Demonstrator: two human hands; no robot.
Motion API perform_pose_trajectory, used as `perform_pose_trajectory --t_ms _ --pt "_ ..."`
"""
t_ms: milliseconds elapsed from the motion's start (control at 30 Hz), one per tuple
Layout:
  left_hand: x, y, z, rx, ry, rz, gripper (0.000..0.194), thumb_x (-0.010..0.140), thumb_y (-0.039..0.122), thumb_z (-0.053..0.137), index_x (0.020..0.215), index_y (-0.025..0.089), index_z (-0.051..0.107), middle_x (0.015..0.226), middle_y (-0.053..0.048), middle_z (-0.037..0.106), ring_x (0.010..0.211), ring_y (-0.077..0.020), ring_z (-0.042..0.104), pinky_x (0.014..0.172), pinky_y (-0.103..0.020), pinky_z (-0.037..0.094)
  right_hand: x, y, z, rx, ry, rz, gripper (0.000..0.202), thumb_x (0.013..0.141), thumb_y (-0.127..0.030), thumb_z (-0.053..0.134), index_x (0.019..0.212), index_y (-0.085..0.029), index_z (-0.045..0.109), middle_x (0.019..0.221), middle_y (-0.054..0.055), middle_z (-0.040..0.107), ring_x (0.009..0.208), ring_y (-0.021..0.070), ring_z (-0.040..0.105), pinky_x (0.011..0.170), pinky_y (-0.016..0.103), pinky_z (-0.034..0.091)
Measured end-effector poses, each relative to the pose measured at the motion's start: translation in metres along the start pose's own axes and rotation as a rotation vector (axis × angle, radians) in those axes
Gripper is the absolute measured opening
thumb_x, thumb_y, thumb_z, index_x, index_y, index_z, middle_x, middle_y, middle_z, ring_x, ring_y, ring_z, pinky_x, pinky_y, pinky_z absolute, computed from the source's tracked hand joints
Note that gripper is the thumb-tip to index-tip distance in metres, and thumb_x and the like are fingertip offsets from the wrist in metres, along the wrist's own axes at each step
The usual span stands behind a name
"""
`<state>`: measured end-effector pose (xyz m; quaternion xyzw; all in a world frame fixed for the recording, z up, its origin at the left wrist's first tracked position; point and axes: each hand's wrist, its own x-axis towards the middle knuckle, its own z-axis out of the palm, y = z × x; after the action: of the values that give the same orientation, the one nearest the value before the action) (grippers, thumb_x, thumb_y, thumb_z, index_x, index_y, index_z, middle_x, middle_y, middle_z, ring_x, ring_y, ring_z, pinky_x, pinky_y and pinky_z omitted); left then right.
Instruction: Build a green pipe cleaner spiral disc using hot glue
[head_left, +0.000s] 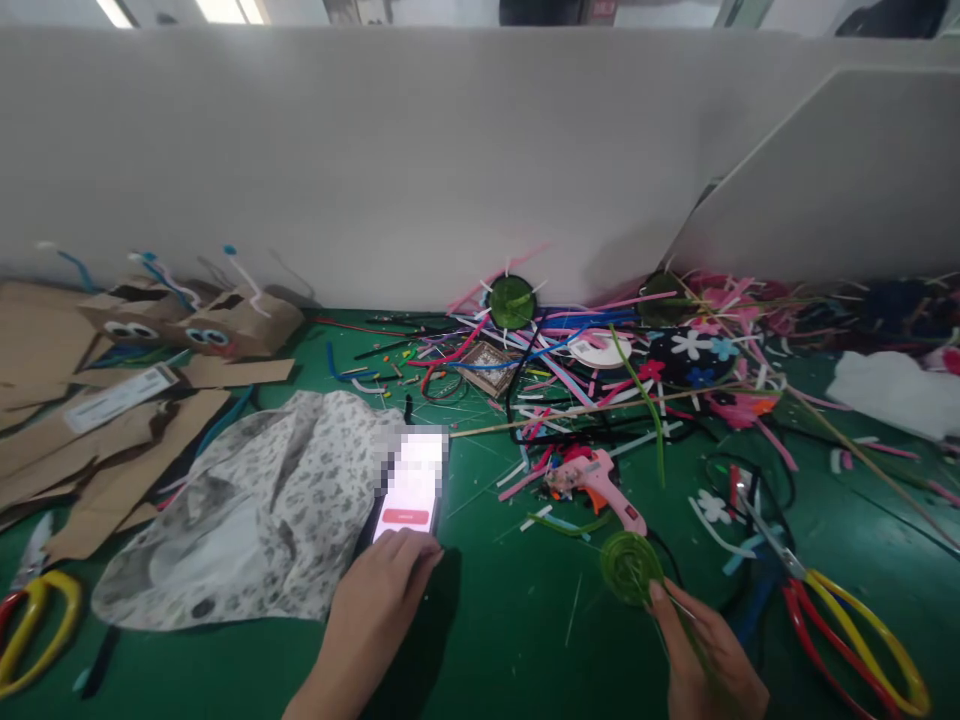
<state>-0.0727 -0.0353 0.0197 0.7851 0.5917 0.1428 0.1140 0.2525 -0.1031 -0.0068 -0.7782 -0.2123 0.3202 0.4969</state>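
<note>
My left hand [382, 590] lies over the lower end of a smartphone [417, 478] with a lit screen, its fingers bent and drawn together on it. Part of the phone's screen is blurred out. My right hand [705, 650] pinches a green coiled disc of pipe cleaner [628, 568] between thumb and fingers, with a loose length trailing over the palm. Just beyond the disc rests a pink hot glue gun [600, 485]. A grey-white patterned cloth [262, 510] lies to the left, against the phone.
Red and yellow scissors [847, 620] lie at right, another pair [41, 620] at left. Cardboard pieces [150, 450] and boxes with googly eyes [217, 320] occupy the left. Pipe cleaners [555, 350] clutter the back of the green table [517, 640], before a grey partition [375, 150].
</note>
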Motion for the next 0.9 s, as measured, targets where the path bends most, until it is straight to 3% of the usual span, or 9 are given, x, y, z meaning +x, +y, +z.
perform_pose_trajectory --t_ms 67,233,400,567,700,900 --pt "0.016 -0.001 -0.004 0.027 0.005 0.029 0.020 0.096 0.026 0.045 0.085 0.022 0.062 0.085 -0.004 0.068 0.079 -0.0214 0.063 0.066 -0.031 0.046 -0.001 -0.005 0.001 -0.057 0.006 0.045 0.045 0.052 -0.055 0.078 0.077 -0.018 0.073 0.077 0.009 0.073 0.079 0.0336 0.070 0.063 0.038 0.058" --pt "0.054 0.017 -0.006 0.038 -0.117 0.120 0.017 0.095 0.023 0.048 0.087 0.020 0.064 0.085 -0.004 0.067 0.079 -0.0221 0.062 0.069 -0.033 0.046 -0.019 -0.020 0.011 -0.143 0.225 -0.026 0.039 0.063 -0.054 0.074 0.087 -0.024 0.073 0.082 0.006 0.074 0.082 0.0322 0.069 0.062 0.037 0.057" --pt "0.079 0.054 0.004 -0.009 -0.216 0.302 0.014 0.093 0.021 0.053 0.090 0.021 0.067 0.087 -0.004 0.068 0.086 -0.0225 0.061 0.073 -0.034 0.046 -0.027 -0.030 0.012 -0.051 0.126 -0.100 0.045 0.071 -0.059 0.065 0.090 -0.020 0.073 0.084 0.007 0.074 0.079 0.0290 0.070 0.064 0.034 0.056" --pt "0.094 0.073 0.003 0.056 -0.174 0.362 0.019 0.095 0.022 0.049 0.091 0.019 0.068 0.088 -0.006 0.068 0.086 -0.0242 0.060 0.073 -0.036 0.046 -0.022 -0.031 0.007 0.008 0.122 -0.013 0.047 0.066 -0.060 0.067 0.086 -0.018 0.074 0.079 0.008 0.074 0.077 0.0293 0.071 0.063 0.034 0.056" --pt "0.084 0.067 0.003 0.052 -0.158 0.345 0.021 0.096 0.025 0.047 0.092 0.019 0.067 0.089 -0.006 0.068 0.085 -0.0257 0.061 0.072 -0.038 0.047 -0.021 -0.025 0.003 0.049 0.128 -0.040 0.049 0.065 -0.060 0.067 0.088 -0.018 0.074 0.083 0.010 0.074 0.080 0.0293 0.070 0.064 0.033 0.056" --pt "0.035 0.035 0.014 0.036 -0.152 0.265 0.025 0.097 0.030 0.045 0.089 0.022 0.067 0.084 -0.005 0.069 0.077 -0.0248 0.064 0.068 -0.037 0.049 -0.037 -0.008 -0.002 0.009 0.143 0.101 0.051 0.058 -0.059 0.076 0.085 -0.016 0.075 0.086 0.011 0.075 0.079 0.0297 0.071 0.058 0.031 0.056"
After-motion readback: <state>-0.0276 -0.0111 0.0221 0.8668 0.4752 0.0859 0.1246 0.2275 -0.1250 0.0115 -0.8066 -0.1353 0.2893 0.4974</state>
